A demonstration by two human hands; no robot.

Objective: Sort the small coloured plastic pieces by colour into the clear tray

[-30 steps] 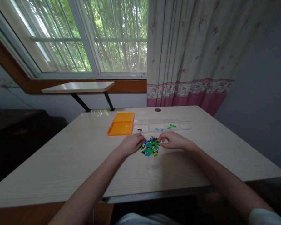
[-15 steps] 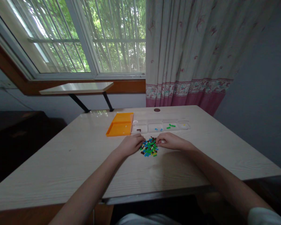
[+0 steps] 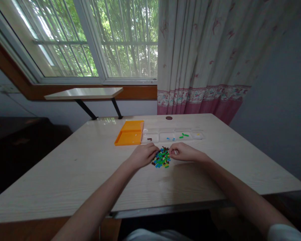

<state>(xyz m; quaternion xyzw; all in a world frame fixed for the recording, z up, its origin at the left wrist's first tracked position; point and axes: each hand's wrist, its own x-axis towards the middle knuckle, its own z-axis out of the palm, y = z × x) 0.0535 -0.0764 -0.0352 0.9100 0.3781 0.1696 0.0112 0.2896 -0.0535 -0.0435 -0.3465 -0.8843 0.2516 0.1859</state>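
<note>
A small heap of green, blue, brown and yellow plastic pieces [image 3: 162, 158] lies on the table between my hands. My left hand [image 3: 145, 154] rests at the heap's left edge, its fingers bent together over the pieces; whatever they hold is hidden. At the right edge, my right hand [image 3: 182, 151] is closed in a pinch, and anything between its fingertips is too small to name. Behind the heap stands a row of clear compartment trays [image 3: 167, 136]. They hold a few brown pieces [image 3: 149, 139], blue pieces [image 3: 170, 139], green pieces [image 3: 184, 135] and a yellow piece [image 3: 198, 134], sorted by colour.
An open orange case [image 3: 127, 138] lies left of the clear trays, with tiny pale bits inside. A raised shelf [image 3: 85, 93] on black legs stands at the back left. A round brown disc [image 3: 169, 117] sits near the table's [image 3: 72, 174] back edge.
My left hand has shifted slightly right, further onto the heap's edge. The right hand stays pinched at the other side. The whole view has moved a little.
</note>
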